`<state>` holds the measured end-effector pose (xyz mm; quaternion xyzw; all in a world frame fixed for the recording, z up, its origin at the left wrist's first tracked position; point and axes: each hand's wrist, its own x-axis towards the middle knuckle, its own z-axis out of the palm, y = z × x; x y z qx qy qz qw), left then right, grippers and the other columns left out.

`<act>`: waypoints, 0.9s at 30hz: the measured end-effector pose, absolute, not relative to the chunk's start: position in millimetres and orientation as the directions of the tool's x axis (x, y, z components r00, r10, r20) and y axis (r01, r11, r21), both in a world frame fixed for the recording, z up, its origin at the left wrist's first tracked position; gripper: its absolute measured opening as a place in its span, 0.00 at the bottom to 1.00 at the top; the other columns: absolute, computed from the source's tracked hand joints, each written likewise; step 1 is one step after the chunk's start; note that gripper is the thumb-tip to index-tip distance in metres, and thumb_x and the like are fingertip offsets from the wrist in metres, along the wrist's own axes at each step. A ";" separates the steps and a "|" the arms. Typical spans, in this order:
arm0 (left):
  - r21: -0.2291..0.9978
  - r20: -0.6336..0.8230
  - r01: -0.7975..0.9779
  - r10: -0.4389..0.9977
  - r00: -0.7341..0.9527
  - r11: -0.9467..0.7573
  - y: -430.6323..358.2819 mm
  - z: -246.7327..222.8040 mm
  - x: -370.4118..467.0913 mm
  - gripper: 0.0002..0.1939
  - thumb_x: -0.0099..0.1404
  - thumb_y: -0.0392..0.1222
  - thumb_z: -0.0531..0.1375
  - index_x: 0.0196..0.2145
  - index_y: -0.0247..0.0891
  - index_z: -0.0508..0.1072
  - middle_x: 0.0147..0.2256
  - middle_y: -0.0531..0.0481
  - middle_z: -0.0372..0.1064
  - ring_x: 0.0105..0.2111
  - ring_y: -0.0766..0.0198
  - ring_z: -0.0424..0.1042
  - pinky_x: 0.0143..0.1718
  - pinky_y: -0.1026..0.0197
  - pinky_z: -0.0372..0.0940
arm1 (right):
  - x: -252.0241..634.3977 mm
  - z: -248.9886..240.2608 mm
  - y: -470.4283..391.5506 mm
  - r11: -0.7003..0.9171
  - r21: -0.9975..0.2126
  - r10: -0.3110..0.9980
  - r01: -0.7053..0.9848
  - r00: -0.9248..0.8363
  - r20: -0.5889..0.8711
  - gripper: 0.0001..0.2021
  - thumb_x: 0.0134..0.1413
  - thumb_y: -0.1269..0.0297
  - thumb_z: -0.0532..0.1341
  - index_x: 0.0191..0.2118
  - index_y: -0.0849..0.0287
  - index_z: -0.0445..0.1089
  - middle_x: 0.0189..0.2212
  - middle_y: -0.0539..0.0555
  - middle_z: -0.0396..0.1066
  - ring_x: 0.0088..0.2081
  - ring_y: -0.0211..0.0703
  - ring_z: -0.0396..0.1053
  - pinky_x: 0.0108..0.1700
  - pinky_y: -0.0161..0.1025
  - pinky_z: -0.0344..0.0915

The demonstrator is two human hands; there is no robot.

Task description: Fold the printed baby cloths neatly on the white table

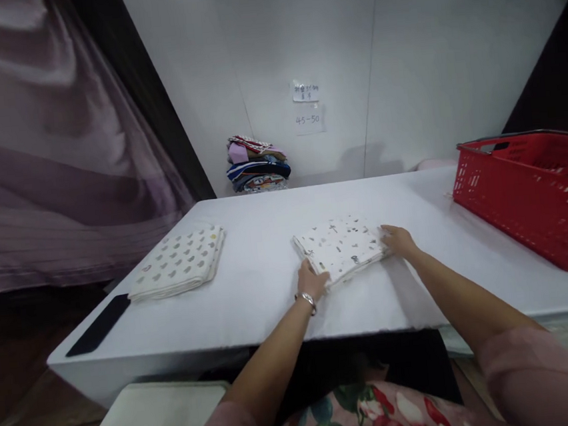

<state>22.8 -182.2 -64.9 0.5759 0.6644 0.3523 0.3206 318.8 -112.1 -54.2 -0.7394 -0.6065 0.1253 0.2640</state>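
A folded white cloth with small scattered prints (342, 244) lies flat on the white table (263, 309), between my two hands. My left hand (311, 280), with a bracelet at the wrist, grips the cloth's near left corner, thumb and fingers at its edge. At the right edge of the same cloth, my right hand (398, 241) has its fingers closed on the side. Another folded cloth, white with grey leaf-like prints (181, 260), rests at the table's left side, apart from both hands.
A red plastic basket (528, 199) stands at the right. Folded clothes (258, 164) are piled behind the table's far edge, by the wall. A black strip (98, 324) lies at the near left. Below the table's front edge is a white surface (167, 412).
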 end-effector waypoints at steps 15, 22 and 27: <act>0.751 0.079 0.659 0.988 -0.135 0.030 -157.4 -55.7 -30.0 0.20 0.58 0.37 0.59 0.49 0.37 0.69 0.49 0.44 0.66 0.41 0.62 0.71 0.47 0.60 0.65 | 185.2 -42.3 -173.8 0.291 -0.245 0.956 0.925 -0.269 0.119 0.25 0.60 0.51 0.48 0.59 0.55 0.61 0.61 0.57 0.56 0.62 0.52 0.50 0.61 0.53 0.47; 0.775 0.015 0.630 0.996 -0.087 0.043 -112.9 -68.4 -30.4 0.28 0.56 0.33 0.59 0.56 0.39 0.65 0.52 0.47 0.68 0.53 0.60 0.66 0.55 0.58 0.58 | 178.4 -56.1 -194.1 0.303 -0.105 0.953 0.947 -0.299 0.058 0.27 0.63 0.49 0.43 0.62 0.55 0.55 0.65 0.57 0.47 0.65 0.53 0.42 0.62 0.55 0.40; 0.914 -0.018 0.405 0.999 -0.039 0.032 -97.2 -75.6 -37.5 0.23 0.56 0.30 0.58 0.51 0.37 0.70 0.47 0.47 0.72 0.46 0.63 0.71 0.51 0.61 0.63 | 179.8 -56.1 -191.4 0.314 -0.102 0.949 0.944 -0.308 0.068 0.27 0.63 0.49 0.42 0.62 0.55 0.55 0.65 0.57 0.47 0.65 0.52 0.42 0.62 0.54 0.40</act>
